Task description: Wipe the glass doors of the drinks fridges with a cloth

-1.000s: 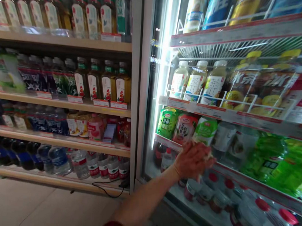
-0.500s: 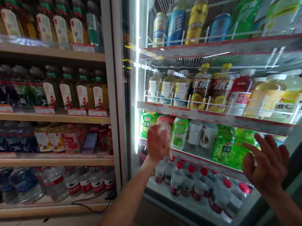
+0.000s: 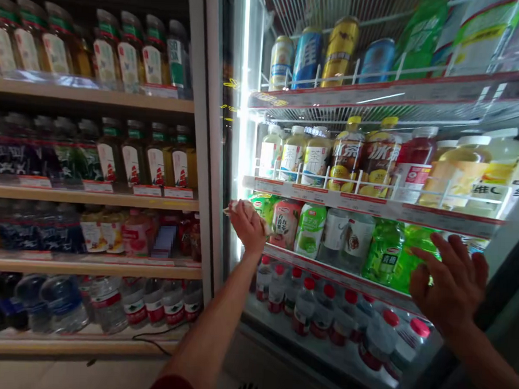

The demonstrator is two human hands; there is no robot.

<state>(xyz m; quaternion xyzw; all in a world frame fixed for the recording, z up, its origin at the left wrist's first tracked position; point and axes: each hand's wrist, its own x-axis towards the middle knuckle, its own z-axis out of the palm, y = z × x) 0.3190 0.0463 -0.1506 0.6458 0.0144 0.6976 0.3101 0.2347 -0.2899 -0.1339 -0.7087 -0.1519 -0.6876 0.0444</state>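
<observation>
My left hand (image 3: 247, 227) is closed on a thin, light-coloured cloth (image 3: 262, 224), whose edges stick out on both sides of the fingers. It is against the left part of the glass front of a lit drinks fridge, in front of the green and red drink bottles on the third shelf. My right hand (image 3: 449, 283) is held up at the right with fingers apart and nothing in it, near the fridge's right frame and before the green bottles (image 3: 384, 251). Whether its fingers touch the glass I cannot tell.
Inside the fridge, cans (image 3: 341, 52), tea bottles (image 3: 347, 155) and red-capped water bottles (image 3: 308, 305) stand on shelves. An upright post (image 3: 204, 129) separates it from wooden shelves (image 3: 91, 196) of bottles on the left. A black cable (image 3: 150, 340) lies on the lowest shelf.
My left hand with the cloth has moved left across the glass, uncovering the red-labelled bottle. My right hand has barely moved. The view has shifted slightly to the left.
</observation>
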